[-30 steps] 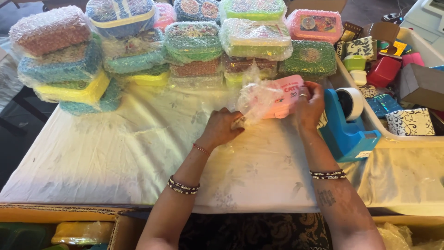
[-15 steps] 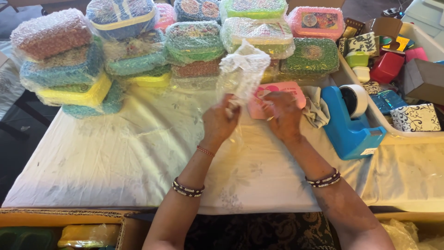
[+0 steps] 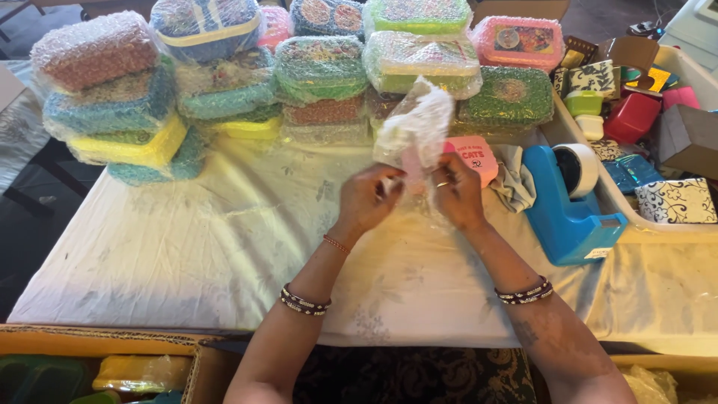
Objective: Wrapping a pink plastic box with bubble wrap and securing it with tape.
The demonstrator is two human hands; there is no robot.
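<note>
I am pinching a sheet of bubble wrap (image 3: pixel 419 127) with both hands near the middle of the counter (image 3: pixel 187 254), my left hand (image 3: pixel 366 200) and right hand (image 3: pixel 458 196) each closed on its lower edge, so it is standing up and opening out. A pink box (image 3: pixel 475 155) is lying just behind it, close enough to wrap. Wrapped boxes (image 3: pixel 321 67) are sitting stacked at the back, out of my way, and a blue tape holder (image 3: pixel 565 209) is waiting just right of my hands.
</note>
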